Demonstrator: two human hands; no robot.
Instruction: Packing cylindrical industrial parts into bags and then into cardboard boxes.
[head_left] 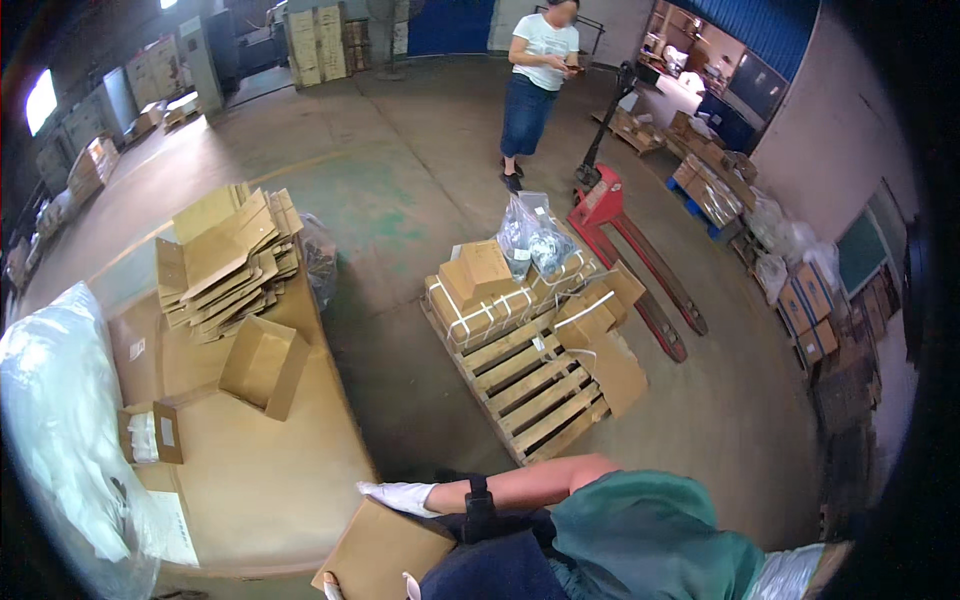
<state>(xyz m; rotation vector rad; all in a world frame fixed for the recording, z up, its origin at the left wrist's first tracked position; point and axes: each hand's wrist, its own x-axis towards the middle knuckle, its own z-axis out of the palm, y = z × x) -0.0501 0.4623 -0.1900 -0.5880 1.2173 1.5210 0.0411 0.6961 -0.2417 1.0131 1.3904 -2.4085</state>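
A brown cardboard box [385,550] is held close against my body at the lower edge, beside the table. My right hand [402,497], in a white glove, lies along its far edge and grips it. At the near left corner my left hand [332,586] shows only some fingers closed on the box; the rest is cut off by the frame. On the brown cardboard-covered table [270,470] stand an open empty carton [265,368] and a small open box [151,433] with white items inside. A stack of flattened cartons [225,260] lies at the table's far end.
A large clear plastic bag [65,410] covers the table's left side. Right of it, a wooden pallet [525,385] carries strapped cartons and plastic bags. Beyond stands a red pallet jack [605,205]. A person [540,80] stands farther back. Cartons [810,305] line the right wall.
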